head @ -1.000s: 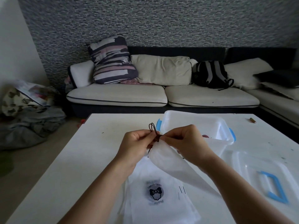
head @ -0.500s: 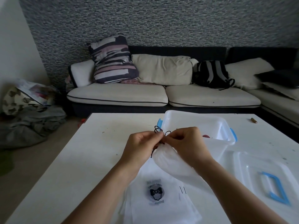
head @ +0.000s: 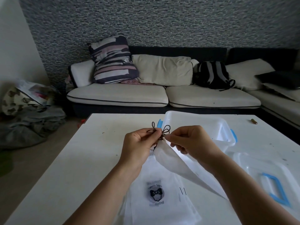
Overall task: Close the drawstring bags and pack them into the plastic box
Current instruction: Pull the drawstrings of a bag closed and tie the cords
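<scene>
Above the white tabletop [head: 100, 153], the left hand [head: 138, 148] and right hand [head: 191, 143] each pinch the dark drawstring [head: 163, 131] at the gathered mouth of a white drawstring bag [head: 177, 164], which hangs toward the person over a stack of flat bags [head: 162, 207]. Compared with half a second ago, the cord loops stand wider, one above the left grip and a bow-like pair between the hands. The open plastic box [head: 211, 125] sits just behind the hands, its lid [head: 266, 172] lying to the right.
</scene>
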Demonstrator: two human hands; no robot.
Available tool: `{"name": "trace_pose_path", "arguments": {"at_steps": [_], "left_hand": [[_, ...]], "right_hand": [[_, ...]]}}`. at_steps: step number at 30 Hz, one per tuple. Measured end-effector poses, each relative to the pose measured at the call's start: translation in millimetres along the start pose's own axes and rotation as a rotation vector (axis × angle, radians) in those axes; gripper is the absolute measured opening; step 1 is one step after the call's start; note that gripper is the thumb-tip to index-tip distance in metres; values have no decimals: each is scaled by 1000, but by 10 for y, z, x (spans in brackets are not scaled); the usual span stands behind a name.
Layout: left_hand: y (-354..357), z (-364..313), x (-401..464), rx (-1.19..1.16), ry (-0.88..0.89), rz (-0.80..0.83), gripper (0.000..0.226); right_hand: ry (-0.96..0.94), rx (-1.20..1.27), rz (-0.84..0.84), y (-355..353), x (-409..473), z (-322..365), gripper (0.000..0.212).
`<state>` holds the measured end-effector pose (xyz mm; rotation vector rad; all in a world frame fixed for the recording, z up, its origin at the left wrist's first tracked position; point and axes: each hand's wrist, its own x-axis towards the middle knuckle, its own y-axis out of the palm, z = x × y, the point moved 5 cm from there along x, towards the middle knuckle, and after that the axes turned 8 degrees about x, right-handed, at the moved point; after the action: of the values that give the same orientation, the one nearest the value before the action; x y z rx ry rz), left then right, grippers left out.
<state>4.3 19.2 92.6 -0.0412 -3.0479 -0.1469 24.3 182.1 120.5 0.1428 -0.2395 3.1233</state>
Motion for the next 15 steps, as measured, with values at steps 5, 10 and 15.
{"name": "trace_pose_path", "arguments": {"at_steps": [5,10,15], "left_hand": [[-7,-64,-22,93,107,27,7],[-10,-75,-24,107,175,2,6],[-10,-81,-31,118,185,17,6]], "right_hand": [[85,181,108,60,-9,-52,15],[84,206,88,100,-6,-70,15],[-1,35,58,121,-28,-17,9]]}}
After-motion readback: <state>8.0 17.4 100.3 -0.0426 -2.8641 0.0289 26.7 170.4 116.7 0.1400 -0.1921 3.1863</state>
